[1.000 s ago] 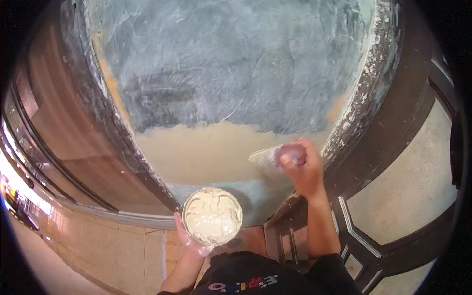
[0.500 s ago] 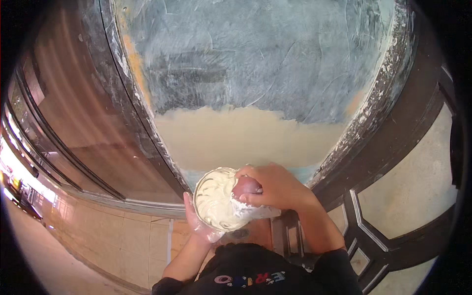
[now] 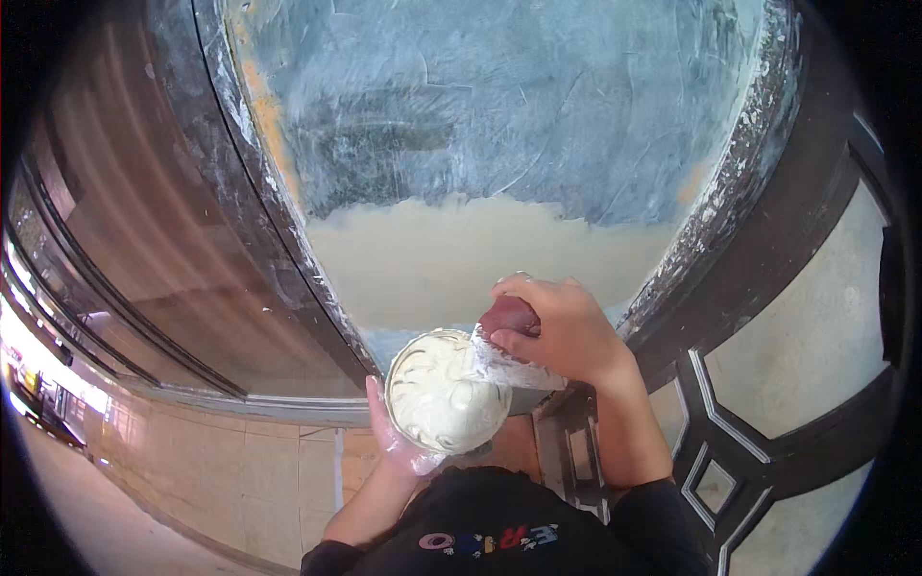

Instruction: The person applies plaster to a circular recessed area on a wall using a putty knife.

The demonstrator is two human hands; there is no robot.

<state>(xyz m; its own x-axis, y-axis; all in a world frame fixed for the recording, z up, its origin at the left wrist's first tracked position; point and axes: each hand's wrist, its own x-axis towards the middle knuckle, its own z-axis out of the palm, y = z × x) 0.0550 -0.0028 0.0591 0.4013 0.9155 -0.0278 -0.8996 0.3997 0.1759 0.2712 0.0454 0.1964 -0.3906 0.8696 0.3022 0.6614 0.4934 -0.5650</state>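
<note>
My left hand [image 3: 401,444] supports a round tub of putty [image 3: 442,408] from its left side and below, thumb along the wall of the tub. Cream putty with swirled ridges fills it near the rim. Closed round the dark red handle of a wide putty knife [image 3: 507,363] is my right hand [image 3: 567,322], just above the tub's right rim. White putty coats the knife's blade, whose left end reaches over the putty. Smears of putty mark my left palm and wrist.
Ahead stands a blue-grey wall panel [image 3: 461,115] with a smooth cream putty band [image 3: 480,252] across its lower part. A dark, paint-flecked frame [image 3: 735,158] borders it. Brown glossy panelling [image 3: 182,250] rises at left, a dark panelled door [image 3: 797,336] at right. Tiles [image 3: 259,470] cover the floor.
My right hand and the putty knife have shifted up and right, from over the putty toward the tub's right rim. The tub has moved slightly right in view.
</note>
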